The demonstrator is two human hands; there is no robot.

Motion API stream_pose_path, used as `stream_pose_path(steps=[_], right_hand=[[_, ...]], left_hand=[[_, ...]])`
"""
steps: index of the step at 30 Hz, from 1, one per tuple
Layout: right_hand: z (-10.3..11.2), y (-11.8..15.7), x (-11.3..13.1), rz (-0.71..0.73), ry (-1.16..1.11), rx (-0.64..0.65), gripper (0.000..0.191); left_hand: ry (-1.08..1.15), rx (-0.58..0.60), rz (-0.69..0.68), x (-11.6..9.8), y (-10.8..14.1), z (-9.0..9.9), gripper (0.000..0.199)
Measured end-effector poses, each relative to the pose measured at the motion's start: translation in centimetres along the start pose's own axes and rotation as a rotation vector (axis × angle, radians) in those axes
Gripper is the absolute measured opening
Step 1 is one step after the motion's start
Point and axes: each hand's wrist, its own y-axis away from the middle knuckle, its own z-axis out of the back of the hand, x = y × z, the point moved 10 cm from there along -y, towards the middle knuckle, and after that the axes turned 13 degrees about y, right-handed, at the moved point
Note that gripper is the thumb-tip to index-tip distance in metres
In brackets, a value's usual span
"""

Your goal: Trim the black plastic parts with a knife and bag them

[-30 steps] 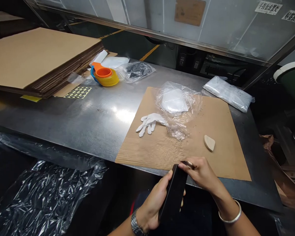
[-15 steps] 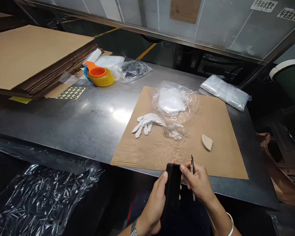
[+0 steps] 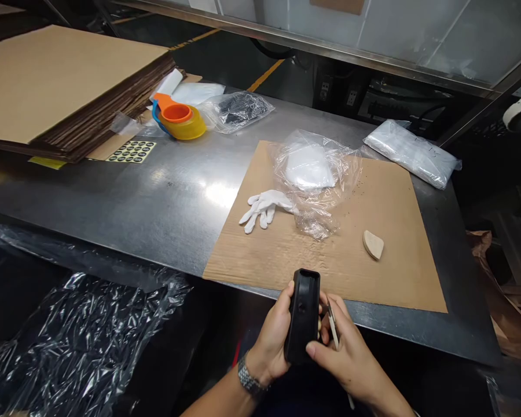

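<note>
My left hand [image 3: 271, 336] is wrapped round the left side of a long black box-like part [image 3: 303, 324], held tilted just off the table's front edge. The part has a recess along its upper face and a small round spot in it. My right hand [image 3: 349, 356] grips a slim craft knife [image 3: 333, 327] among its fingers, while its thumb rests by the part's lower right corner. Most of the knife is covered by the fingers. Beyond the hands, a cardboard sheet [image 3: 252, 263] bears a white glove [image 3: 264, 207], a clear plastic bag [image 3: 310, 168] with white contents, and a wedge-shaped tan block [image 3: 373, 245].
A metal table [image 3: 169, 220] spans the view. Stacked cardboard [image 3: 69, 81] lies at the left, near a sticker sheet [image 3: 132, 152] and an orange-and-yellow tape dispenser [image 3: 182, 119]. A wrapped white pack [image 3: 410, 153] sits back right. Black plastic film [image 3: 87, 341] hangs at front left.
The black part has turned so its recessed face shows more, and it sits higher in view. My right hand has moved down along its right side, with the knife now lower. The camera has tilted down slightly.
</note>
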Motion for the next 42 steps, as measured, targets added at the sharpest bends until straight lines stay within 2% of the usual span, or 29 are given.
stream_pose_path(steps=[4,9,15,19,22,25,27,28,30,32,35,37,38,41,42], right_hand=[[1.5,-0.7,-0.8,-0.036,0.025,-0.171,0.031],[2.4,-1.1,-1.8,-0.126,0.044,-0.234,0.032],[4.5,-1.5,-1.9,-0.130,0.099,-0.312,0.034],[5.5,-1.5,-1.3,-0.103,0.154,-0.339,0.035],[5.7,-0.7,-0.2,-0.066,0.232,-0.364,0.028],[4.1,0.4,2.0,0.102,0.302,-0.262,0.016],[1.9,1.3,3.9,0.300,0.351,-0.144,0.014],[1.2,2.0,4.8,0.405,0.384,-0.131,0.017],[0.5,3.4,6.2,0.591,0.463,-0.217,0.028],[0.5,4.8,6.8,0.728,0.552,-0.390,0.038],[0.4,6.6,6.7,0.812,0.673,-0.617,0.044],[0.7,7.2,6.5,0.805,0.697,-0.722,0.039],[0.9,7.2,6.2,0.774,0.680,-0.731,0.034],[2.0,5.5,4.3,0.578,0.507,-0.606,0.012],[2.4,4.8,3.5,0.490,0.438,-0.551,0.015]], left_hand=[[0.013,0.020,0.056,0.2,-0.5,0.2,0.052],[-0.015,0.077,0.156,0.7,-0.6,-0.2,0.051],[0.011,0.099,0.241,1.5,-0.4,-0.4,0.051],[0.010,0.115,0.246,1.5,-0.3,-0.6,0.052],[0.019,0.088,0.218,1.2,-0.2,-0.5,0.052],[0.047,0.041,0.149,0.4,-0.1,-0.4,0.051],[0.064,0.013,0.080,-0.2,-0.1,-0.3,0.051],[0.067,0.000,0.041,-0.6,-0.1,-0.3,0.053],[0.071,-0.021,-0.025,-1.0,0.0,-0.4,0.055],[0.088,-0.031,-0.056,-1.1,0.1,-0.5,0.056],[0.122,-0.034,-0.077,-1.0,0.2,-0.8,0.056],[0.142,-0.041,-0.096,-1.2,0.2,-0.9,0.055],[0.146,-0.042,-0.109,-1.4,0.2,-0.9,0.054],[0.137,-0.031,-0.151,-2.0,0.3,-0.9,0.051],[0.116,-0.022,-0.150,-2.1,0.3,-0.9,0.052]])
